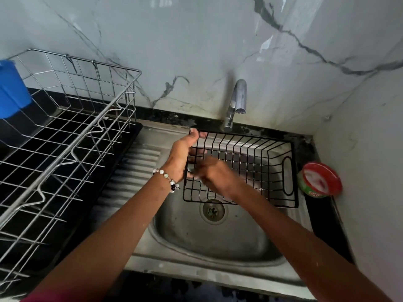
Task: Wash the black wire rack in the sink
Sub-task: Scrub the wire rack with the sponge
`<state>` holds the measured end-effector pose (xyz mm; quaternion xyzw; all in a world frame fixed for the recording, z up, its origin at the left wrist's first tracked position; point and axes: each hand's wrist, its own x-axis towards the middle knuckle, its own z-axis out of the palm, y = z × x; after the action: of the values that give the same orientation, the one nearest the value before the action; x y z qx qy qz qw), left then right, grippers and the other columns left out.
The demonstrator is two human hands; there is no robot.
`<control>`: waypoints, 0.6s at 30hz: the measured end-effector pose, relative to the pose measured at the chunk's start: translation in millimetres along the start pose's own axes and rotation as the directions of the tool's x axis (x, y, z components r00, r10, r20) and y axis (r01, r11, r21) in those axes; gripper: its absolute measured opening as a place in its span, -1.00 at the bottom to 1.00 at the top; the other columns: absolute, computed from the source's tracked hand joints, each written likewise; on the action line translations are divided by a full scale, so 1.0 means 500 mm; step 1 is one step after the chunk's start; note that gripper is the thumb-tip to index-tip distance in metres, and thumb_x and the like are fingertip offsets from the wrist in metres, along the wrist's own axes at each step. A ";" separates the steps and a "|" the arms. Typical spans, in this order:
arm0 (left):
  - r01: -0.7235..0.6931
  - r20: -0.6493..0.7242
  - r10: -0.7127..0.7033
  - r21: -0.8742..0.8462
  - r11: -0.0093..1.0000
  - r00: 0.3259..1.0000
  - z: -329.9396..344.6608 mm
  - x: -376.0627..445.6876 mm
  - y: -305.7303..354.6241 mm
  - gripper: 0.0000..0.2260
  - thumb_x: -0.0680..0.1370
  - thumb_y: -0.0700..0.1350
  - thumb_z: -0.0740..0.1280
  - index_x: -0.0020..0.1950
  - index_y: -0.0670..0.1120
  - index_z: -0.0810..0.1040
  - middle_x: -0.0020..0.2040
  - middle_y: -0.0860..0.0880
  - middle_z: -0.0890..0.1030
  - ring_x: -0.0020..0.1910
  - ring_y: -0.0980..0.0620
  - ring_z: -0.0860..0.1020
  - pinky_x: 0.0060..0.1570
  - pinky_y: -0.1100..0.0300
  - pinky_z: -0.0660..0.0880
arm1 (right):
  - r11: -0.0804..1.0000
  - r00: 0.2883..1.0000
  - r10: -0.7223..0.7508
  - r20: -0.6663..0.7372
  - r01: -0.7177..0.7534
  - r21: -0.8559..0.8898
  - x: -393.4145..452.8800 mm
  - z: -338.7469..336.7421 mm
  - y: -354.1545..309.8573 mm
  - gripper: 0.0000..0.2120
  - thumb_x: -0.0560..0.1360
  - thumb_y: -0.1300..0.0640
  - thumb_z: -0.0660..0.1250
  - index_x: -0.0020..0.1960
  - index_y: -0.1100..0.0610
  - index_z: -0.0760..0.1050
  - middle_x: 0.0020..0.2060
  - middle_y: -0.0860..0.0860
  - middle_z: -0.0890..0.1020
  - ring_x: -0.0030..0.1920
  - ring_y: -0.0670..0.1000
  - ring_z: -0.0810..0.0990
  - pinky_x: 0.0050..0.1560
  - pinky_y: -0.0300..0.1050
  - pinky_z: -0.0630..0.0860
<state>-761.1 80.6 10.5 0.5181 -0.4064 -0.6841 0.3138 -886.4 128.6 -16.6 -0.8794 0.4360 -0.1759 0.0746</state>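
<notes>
1. Centre frame, above the sink [218, 247], the left hand [181, 158] grips the black wire rack [257, 162] by its edge.
2. Blurred right hand [214, 175] rubs the wires; grip unclear.
3. Tap [238, 101] looks dry; judging by this, scrubbing is underway and rinsing remains.

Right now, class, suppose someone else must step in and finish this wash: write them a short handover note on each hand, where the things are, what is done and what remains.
Left hand: grips the left end of the black wire rack, holding it tilted above the sink.
Right hand: blurred, inside the rack near its left end; cannot tell whether it holds anything.
Tap: no water visible running.
Red-rimmed tub: on the counter right of the sink.
Steel dish rack: on the left, beside the drainboard.
Done: rack is over the basin.
Left: scrub, rinse, set aside to dry.
</notes>
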 end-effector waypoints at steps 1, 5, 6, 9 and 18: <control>-0.004 -0.007 0.004 0.007 1.000 1.000 -0.004 0.003 -0.001 -0.64 0.61 0.27 0.13 0.01 0.13 0.64 0.13 -0.22 0.63 -0.07 -0.13 0.60 -0.09 -0.01 0.54 | 0.997 0.991 -0.023 0.131 0.012 0.081 -0.005 -0.007 -0.012 -0.79 0.27 0.44 0.49 -0.14 0.24 0.66 -0.11 0.13 0.69 -0.07 0.10 0.67 0.02 -0.08 0.59; 0.010 0.000 -0.010 -0.020 1.000 1.000 -0.003 0.009 -0.006 -0.64 0.60 0.29 0.13 -0.02 0.15 0.64 0.01 -0.16 0.65 -0.11 -0.11 0.61 0.03 -0.09 0.53 | 0.975 0.931 0.123 0.342 -0.177 0.131 0.001 -0.034 0.022 -0.80 0.40 0.42 0.37 -0.01 0.26 0.65 -0.03 0.19 0.66 0.02 0.15 0.59 0.08 -0.04 0.48; 0.029 0.005 -0.028 -0.036 0.999 1.000 -0.001 0.007 -0.005 -0.64 0.60 0.29 0.12 -0.01 0.15 0.63 -0.05 -0.12 0.63 -0.13 -0.08 0.59 -0.03 -0.06 0.52 | 0.975 0.950 0.165 0.266 -0.198 0.102 0.006 -0.039 0.032 -0.78 0.41 0.42 0.35 0.01 0.27 0.64 -0.03 0.21 0.64 0.02 0.19 0.57 0.06 -0.01 0.47; 0.056 0.025 -0.055 -0.057 0.997 0.998 0.005 0.004 -0.008 -0.63 0.60 0.30 0.12 0.06 0.15 0.63 -0.03 -0.10 0.62 -0.10 -0.07 0.62 -0.11 -0.06 0.55 | 0.936 0.970 0.242 0.005 -0.232 -0.264 0.021 -0.030 0.060 -0.72 0.25 0.38 0.54 -0.05 0.29 0.63 -0.13 0.18 0.63 -0.07 0.16 0.59 -0.15 0.01 0.61; 0.032 -0.007 -0.032 -0.017 0.999 0.999 0.004 0.008 -0.012 -0.63 0.62 0.26 0.11 0.10 0.11 0.62 0.11 -0.13 0.58 0.00 -0.08 0.56 -0.16 0.01 0.53 | 0.965 0.975 0.219 -0.044 -0.223 -0.138 0.010 0.018 0.044 -0.77 0.49 0.21 0.25 0.05 0.30 0.58 -0.04 0.20 0.58 0.01 0.16 0.52 0.01 -0.03 0.50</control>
<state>-763.9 80.4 3.8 0.5244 -0.3912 -0.6904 0.3086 -896.4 111.0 -29.8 -0.8258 0.5438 -0.1475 0.0248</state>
